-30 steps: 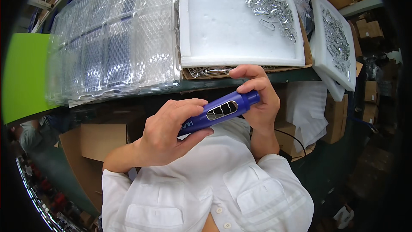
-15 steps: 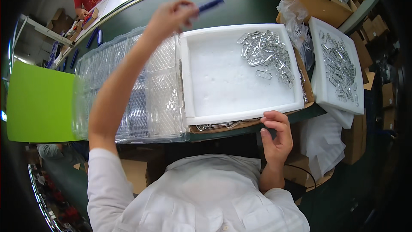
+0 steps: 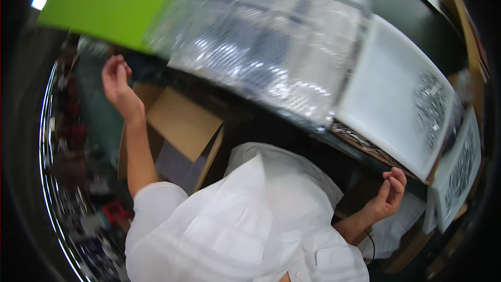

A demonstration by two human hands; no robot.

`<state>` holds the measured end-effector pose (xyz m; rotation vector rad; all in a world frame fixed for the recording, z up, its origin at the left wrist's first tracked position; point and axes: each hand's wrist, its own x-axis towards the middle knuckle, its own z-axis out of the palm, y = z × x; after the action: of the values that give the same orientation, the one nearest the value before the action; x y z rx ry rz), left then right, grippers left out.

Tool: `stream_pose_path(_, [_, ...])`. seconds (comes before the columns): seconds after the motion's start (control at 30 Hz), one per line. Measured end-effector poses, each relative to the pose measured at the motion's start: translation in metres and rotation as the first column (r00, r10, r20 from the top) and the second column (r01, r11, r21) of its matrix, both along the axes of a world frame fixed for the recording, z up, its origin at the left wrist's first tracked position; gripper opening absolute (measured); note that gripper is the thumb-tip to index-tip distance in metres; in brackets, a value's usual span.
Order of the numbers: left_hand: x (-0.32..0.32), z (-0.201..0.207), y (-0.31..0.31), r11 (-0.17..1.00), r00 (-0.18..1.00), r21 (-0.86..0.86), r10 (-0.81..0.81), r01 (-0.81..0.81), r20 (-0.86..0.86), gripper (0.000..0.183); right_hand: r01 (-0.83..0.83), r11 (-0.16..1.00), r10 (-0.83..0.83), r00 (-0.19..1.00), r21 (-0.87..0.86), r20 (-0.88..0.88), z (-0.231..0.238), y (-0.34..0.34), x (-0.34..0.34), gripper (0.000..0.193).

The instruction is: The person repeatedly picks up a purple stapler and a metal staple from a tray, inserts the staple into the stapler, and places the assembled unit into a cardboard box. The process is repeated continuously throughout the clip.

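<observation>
My left hand (image 3: 119, 84) is raised at the left, beyond the bench edge, with loosely bent fingers and nothing visible in it. It is just below a bright green sheet (image 3: 107, 2) and near an open cardboard box (image 3: 183, 117). My right hand (image 3: 389, 196) hovers below the near right corner of a white foam tray (image 3: 383, 91), fingers half curled and thumb apart, with no object showing. Shiny metal loop-shaped clips (image 3: 430, 109) lie heaped at that tray's right side. Between the sheet and the tray are clear plastic blister trays (image 3: 308, 68) with dark blue showing through. Motion blurs the picture.
A second foam tray (image 3: 443, 196) with metal clips leans at the far right. More metal pieces (image 3: 355, 136) show in a cardboard box under the first tray. White plastic wrapping (image 3: 402, 224) hangs below my right hand. Shelves or racks with assorted items (image 3: 78, 188) line the left.
My view has swung left. My left hand has come back from over the bench to its left side, and the blue stick-like thing it held no longer shows. My right hand stays low, fingers loosely bent.
</observation>
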<state>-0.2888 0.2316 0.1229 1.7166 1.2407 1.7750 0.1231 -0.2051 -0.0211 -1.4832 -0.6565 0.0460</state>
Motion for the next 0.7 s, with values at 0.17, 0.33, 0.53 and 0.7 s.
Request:
stream_pose_path(0.17, [-0.167,-0.130,-0.126,0.826,0.930,-0.498,0.356,-0.265,0.095,0.019,-0.101,0.994,0.104,0.992,-0.038,0.071,0.020,0.037,-0.007,0.015])
stream_pose_path(0.33, [-0.264,-0.324,-0.232,0.369,0.786,-0.727,0.015,-0.578,-0.618,0.074,-0.227,0.969,0.235,0.967,-0.093,0.095,0.040,0.086,-0.016,0.014])
stream_pose_path(0.53, [-0.204,-0.368,-0.239,0.384,0.471,-0.578,-0.341,-0.720,-0.814,0.101,-0.254,0.948,0.285,0.945,-0.190,0.160,0.047,0.100,-0.036,0.016])
stream_pose_path(0.7, [-0.229,-0.358,-0.244,0.557,0.616,-0.605,-0.198,-0.569,-0.762,0.049,-0.259,0.942,0.280,0.957,-0.213,0.073,0.025,0.088,-0.040,0.015])
